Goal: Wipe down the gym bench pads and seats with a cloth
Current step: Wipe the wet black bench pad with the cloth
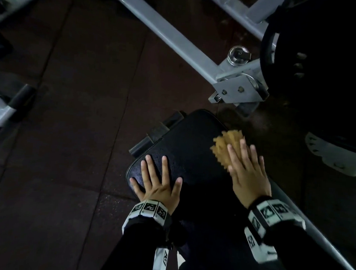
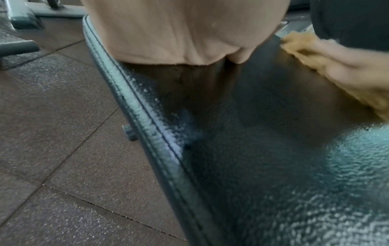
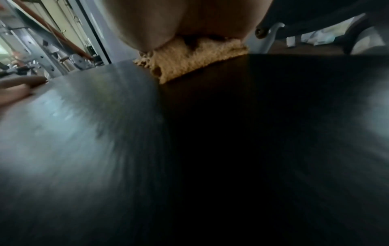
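A black textured bench pad [image 1: 193,148] [image 2: 273,158] [image 3: 210,149] lies below me, its rounded end pointing away. My left hand [image 1: 155,179] [image 2: 179,33] rests flat on the pad's near left corner, fingers spread and straight. My right hand [image 1: 247,170] presses a crumpled tan cloth [image 1: 227,146] [image 2: 320,55] [image 3: 189,60] onto the pad's right edge with straight fingers. Part of the cloth sticks out ahead of the fingertips; the rest is hidden under the palm.
A grey steel frame bar [image 1: 169,30] runs diagonally beyond the pad to a bolted bracket [image 1: 238,88]. A black weight plate [image 1: 323,60] stands at the upper right. Dark rubber floor tiles [image 1: 69,128] spread to the left, with more grey equipment [image 1: 3,107] at the left edge.
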A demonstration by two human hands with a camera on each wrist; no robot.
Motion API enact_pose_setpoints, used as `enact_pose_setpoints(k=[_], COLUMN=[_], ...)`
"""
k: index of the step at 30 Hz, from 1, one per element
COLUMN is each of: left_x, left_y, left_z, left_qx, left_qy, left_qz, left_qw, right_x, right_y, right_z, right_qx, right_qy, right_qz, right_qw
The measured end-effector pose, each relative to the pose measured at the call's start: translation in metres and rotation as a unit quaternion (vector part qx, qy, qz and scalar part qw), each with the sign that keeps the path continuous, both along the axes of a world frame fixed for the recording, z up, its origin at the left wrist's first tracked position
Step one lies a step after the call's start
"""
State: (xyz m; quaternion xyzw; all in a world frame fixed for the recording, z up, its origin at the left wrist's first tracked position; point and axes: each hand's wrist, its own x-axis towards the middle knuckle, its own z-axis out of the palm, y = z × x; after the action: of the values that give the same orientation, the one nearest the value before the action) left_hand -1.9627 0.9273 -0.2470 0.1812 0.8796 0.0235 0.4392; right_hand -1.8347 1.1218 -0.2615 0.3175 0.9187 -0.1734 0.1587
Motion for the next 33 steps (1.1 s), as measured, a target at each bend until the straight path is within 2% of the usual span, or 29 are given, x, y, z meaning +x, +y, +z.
enact_pose_setpoints(k=[4,7,9,11,14,17,21,23,26,29,33], left_x=[0.0,-0.001,0.0,0.0,0.0,0.001,0.003,0.003,0.003,0.002,0.003], left_y=[-0.001,-0.001,-0.001,-0.001,0.0,0.0,-0.001,0.0,-0.001,-0.001,-0.002], left_z=[0.0,0.0,0.0,0.0,0.0,-0.001,0.0,0.0,-0.001,-0.002,-0.003], left_qx=[0.003,0.002,0.002,0.0,-0.003,0.005,0.013,0.011,0.009,0.013,0.013], left_qy=[-0.001,0.003,0.008,0.012,0.016,0.017,0.019,0.02,0.015,0.018,0.029], left_qz=[0.002,0.0,0.002,-0.001,0.002,0.007,0.008,0.008,0.007,0.009,0.007], left_qw=[1.0,1.0,1.0,1.0,1.0,1.0,1.0,1.0,1.0,1.0,0.999], right_x=[-0.07,-0.113,-0.121,-0.108,-0.058,-0.003,0.021,0.006,-0.038,-0.081,-0.102], right_y=[0.012,0.006,-0.006,-0.019,-0.037,-0.037,-0.004,0.006,0.014,0.019,0.007], right_z=[-0.004,-0.003,-0.002,0.0,0.001,0.001,0.001,0.0,-0.004,-0.009,-0.008], right_qx=[-0.008,-0.021,-0.015,-0.021,-0.023,0.021,-0.002,-0.008,-0.01,-0.024,-0.019], right_qy=[0.019,0.015,0.035,0.052,0.069,0.04,0.02,0.015,0.051,0.059,0.07], right_qz=[-0.063,-0.016,0.038,0.092,0.152,0.176,0.085,0.026,-0.038,-0.036,0.035], right_qw=[0.998,1.0,0.999,0.994,0.986,0.983,0.996,1.0,0.998,0.997,0.997])
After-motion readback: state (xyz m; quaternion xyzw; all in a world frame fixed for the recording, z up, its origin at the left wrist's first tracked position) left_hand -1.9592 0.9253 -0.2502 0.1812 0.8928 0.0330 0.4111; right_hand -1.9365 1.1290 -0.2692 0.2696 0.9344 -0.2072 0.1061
